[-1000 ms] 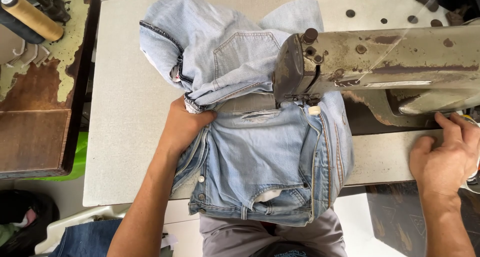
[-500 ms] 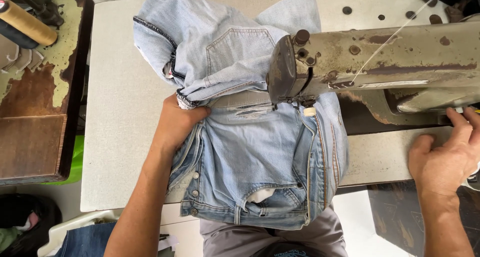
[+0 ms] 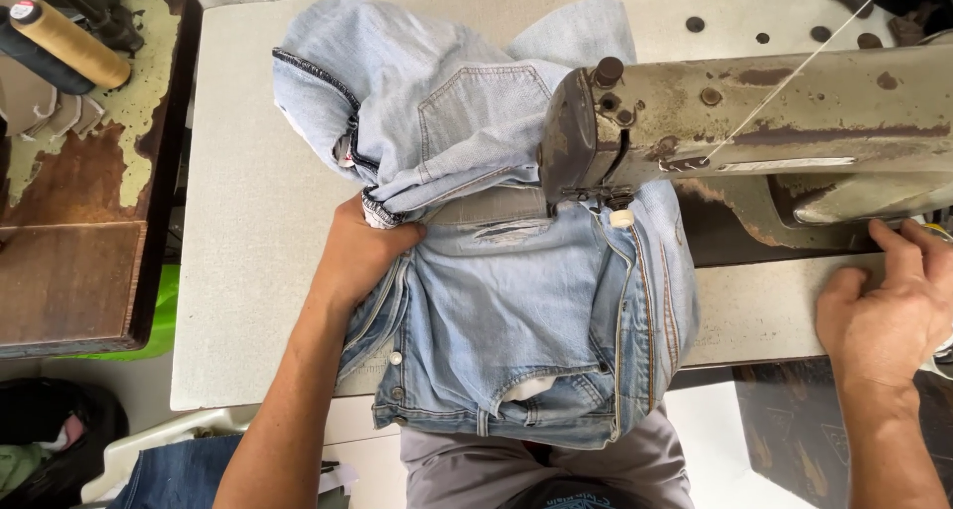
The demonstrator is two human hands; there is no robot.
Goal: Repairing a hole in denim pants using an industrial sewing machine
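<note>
Head view: left hand gripping light denim jeans under sewing machine w/ right hand open, resting at machine's right end.

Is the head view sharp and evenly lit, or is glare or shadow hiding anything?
Head view: sharp, soft even light, no glare on the jeans; left hand clear; right hand cut by the frame edge; needle area under the sewing machine shadowed.
</note>
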